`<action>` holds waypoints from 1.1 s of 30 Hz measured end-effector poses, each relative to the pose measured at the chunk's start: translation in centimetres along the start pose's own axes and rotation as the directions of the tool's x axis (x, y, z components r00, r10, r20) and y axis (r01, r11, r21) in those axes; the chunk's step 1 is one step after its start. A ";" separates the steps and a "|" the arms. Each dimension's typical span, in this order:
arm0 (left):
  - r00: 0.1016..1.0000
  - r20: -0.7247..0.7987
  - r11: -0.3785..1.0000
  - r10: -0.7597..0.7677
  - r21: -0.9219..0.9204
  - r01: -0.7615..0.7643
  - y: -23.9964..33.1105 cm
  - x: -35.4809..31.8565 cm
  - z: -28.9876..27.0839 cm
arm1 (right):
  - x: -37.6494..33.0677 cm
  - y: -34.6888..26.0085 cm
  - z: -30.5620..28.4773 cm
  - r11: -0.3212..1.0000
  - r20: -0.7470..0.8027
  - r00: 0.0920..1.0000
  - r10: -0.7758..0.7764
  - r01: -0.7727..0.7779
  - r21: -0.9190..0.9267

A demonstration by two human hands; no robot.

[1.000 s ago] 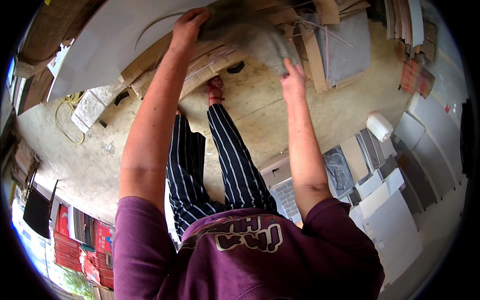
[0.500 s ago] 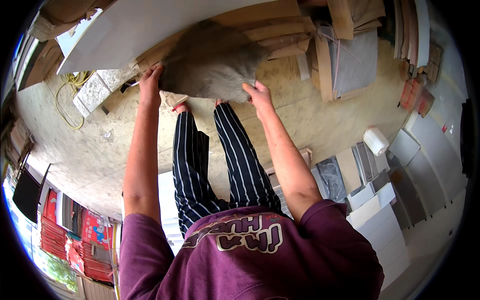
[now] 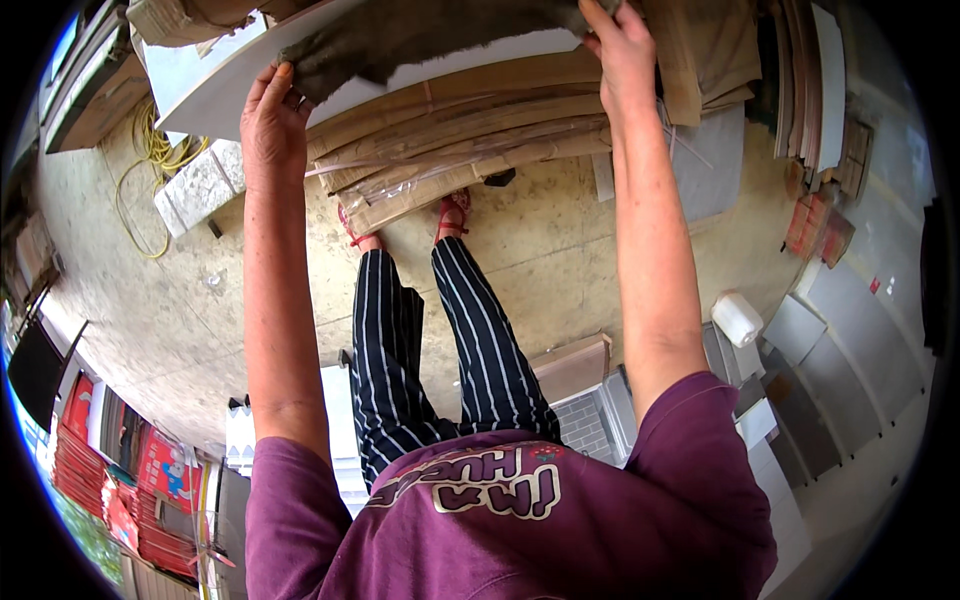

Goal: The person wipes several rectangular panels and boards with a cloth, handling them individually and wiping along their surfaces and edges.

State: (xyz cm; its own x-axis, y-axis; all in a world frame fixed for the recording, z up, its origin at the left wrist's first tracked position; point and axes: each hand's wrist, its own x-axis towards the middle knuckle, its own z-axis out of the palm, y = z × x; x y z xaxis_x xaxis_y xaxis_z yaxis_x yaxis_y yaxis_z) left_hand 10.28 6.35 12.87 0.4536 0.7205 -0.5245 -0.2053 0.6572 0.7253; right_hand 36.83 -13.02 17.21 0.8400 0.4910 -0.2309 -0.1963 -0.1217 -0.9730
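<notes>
Above a stack of flattened cardboard [image 3: 450, 140], left hand [image 3: 272, 125] clamped on one end of a dark grey cloth [image 3: 420, 35], right hand [image 3: 622, 45] gripping the other end, cloth stretched across a pale board [image 3: 230, 85], sandalled feet [image 3: 452, 212] on concrete floor [image 3: 560, 240] below

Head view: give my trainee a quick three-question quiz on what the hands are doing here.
1. True or false: both hands grip the grey cloth.
2. What lies directly under the cloth? A) a white board B) a yellow cable C) a paper roll
3. Which hand is at the cloth's ragged left end?

Key:
1. True: the left hand and the right hand each pinch an end.
2. A, the white board, resting on flattened cardboard.
3. The left hand.
</notes>
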 end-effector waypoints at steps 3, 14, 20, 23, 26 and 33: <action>0.999 -0.025 0.989 -0.036 -0.142 0.032 0.6 -0.2 -0.9 | 2.1 1.6 2.1 0.996 0.039 0.996 0.077 -0.075 -0.055; 0.950 -0.311 0.923 0.008 -0.364 -0.127 7.1 -0.4 -13.7 | -3.2 4.1 15.2 0.964 0.284 0.959 -0.016 0.090 -0.249; 0.930 -0.346 0.979 -0.123 -0.196 0.057 1.9 -0.4 -14.2 | -2.7 5.8 11.6 0.966 0.207 0.950 0.233 -0.201 -0.163; 0.910 -0.320 0.965 -0.262 -0.112 0.238 -3.3 -0.4 -10.0 | -1.7 7.0 6.3 0.924 -0.083 0.940 0.331 -0.340 -0.175; 0.914 -0.226 0.941 -0.338 -0.074 0.330 -8.0 -1.1 -7.3 | -1.9 6.6 2.2 0.911 -0.213 0.907 0.364 -0.394 -0.122; 0.914 -0.076 0.909 -0.398 0.102 0.404 -9.6 -7.1 1.2 | -7.4 4.0 -1.5 0.896 -0.041 0.948 0.316 -0.312 -0.315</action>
State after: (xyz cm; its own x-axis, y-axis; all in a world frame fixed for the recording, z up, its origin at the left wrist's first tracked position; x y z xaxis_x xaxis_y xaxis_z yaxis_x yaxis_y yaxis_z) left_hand 10.05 -5.36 10.19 0.4309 0.4137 -0.8020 0.0851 0.8661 0.4925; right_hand 30.55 -18.46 15.00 0.7549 0.3918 -0.5260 -0.2788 -0.5342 -0.7981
